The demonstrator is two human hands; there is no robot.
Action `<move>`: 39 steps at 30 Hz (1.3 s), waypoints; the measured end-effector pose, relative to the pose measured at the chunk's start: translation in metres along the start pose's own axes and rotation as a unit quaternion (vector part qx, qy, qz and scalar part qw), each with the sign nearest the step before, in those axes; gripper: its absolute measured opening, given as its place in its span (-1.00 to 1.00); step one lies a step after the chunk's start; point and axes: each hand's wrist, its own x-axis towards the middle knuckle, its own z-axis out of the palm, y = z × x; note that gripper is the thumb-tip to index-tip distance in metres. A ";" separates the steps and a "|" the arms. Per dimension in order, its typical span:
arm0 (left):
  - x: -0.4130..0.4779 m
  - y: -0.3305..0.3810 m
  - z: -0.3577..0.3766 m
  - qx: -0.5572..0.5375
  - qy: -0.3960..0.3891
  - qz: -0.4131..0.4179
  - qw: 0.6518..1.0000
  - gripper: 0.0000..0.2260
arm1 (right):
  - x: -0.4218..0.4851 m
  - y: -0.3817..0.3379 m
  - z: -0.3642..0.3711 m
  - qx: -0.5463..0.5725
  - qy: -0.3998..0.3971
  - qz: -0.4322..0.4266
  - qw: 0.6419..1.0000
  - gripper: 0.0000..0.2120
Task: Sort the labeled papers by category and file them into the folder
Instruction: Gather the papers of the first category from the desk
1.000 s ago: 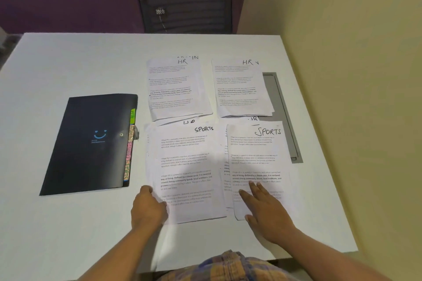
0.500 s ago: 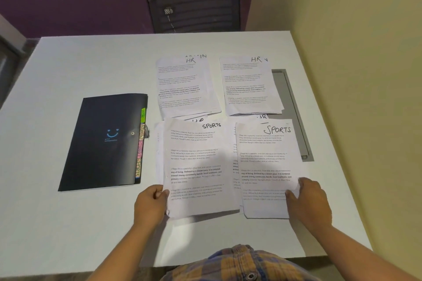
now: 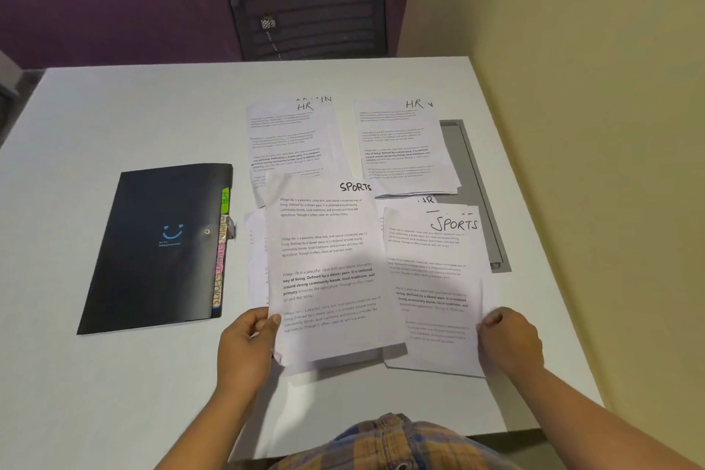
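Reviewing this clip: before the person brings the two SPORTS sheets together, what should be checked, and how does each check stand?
1. Left hand grips left SPORTS sheet by its near corner: ok.
2. Right hand grips right SPORTS sheet by its near edge: ok.
3. Both top labels match: ok.
4. No sheet underneath comes along: cannot tell.
5. Folder open for filing: not ok, it lies closed.
6. SPORTS tab readable on folder: ok.
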 end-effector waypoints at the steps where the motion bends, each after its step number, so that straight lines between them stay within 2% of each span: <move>1: 0.000 0.000 0.001 -0.002 0.000 0.002 1.000 -0.87 | -0.001 0.001 -0.001 0.011 0.004 -0.002 1.000 -0.90; 4: 0.002 0.000 0.003 -0.007 0.003 0.008 1.000 -0.88 | -0.003 0.005 -0.003 0.046 0.017 -0.006 0.999 -0.84; 9: 0.006 0.003 0.005 -0.008 0.025 0.019 0.999 -0.89 | -0.015 0.004 -0.016 0.181 -0.002 -0.014 0.983 -0.81; 15: 0.011 0.003 0.005 -0.007 0.065 0.031 0.997 -0.91 | -0.039 -0.002 -0.047 0.399 -0.010 -0.004 0.917 -0.87; 18: 0.014 0.002 0.005 0.009 0.069 0.032 0.997 -0.92 | -0.048 -0.009 -0.058 0.459 -0.034 -0.008 0.888 -0.86; 22: 0.015 0.002 0.008 0.033 0.061 0.045 0.997 -0.92 | -0.059 -0.026 -0.062 0.480 -0.097 -0.028 0.872 -0.85; 26: 0.015 0.010 0.009 0.060 0.094 0.072 0.991 -0.90 | -0.066 -0.045 -0.067 0.520 -0.109 -0.054 0.846 -0.87; 28: 0.015 0.014 0.010 0.062 0.108 0.072 0.990 -0.88 | -0.064 -0.050 -0.073 0.535 -0.125 -0.074 0.833 -0.53; 29: 0.015 0.015 0.010 0.068 0.116 0.073 0.988 -0.88 | -0.063 -0.052 -0.076 0.530 -0.127 -0.082 0.834 -0.43; 30: 0.015 0.016 0.009 0.072 0.125 0.075 0.987 -0.87 | -0.063 -0.055 -0.078 0.531 -0.131 -0.083 0.833 -0.50; 32: 0.016 0.015 0.008 0.069 0.133 0.076 0.986 -0.87 | -0.063 -0.061 -0.081 0.550 -0.144 -0.088 0.818 -0.85; 33: 0.015 0.015 0.008 0.062 0.129 0.078 0.987 -0.87 | -0.064 -0.065 -0.080 0.545 -0.139 -0.083 0.822 -0.89; 39: 0.008 0.019 0.011 -0.021 0.069 0.067 0.995 -0.92 | -0.073 -0.089 -0.059 0.463 -0.153 -0.098 0.867 -0.86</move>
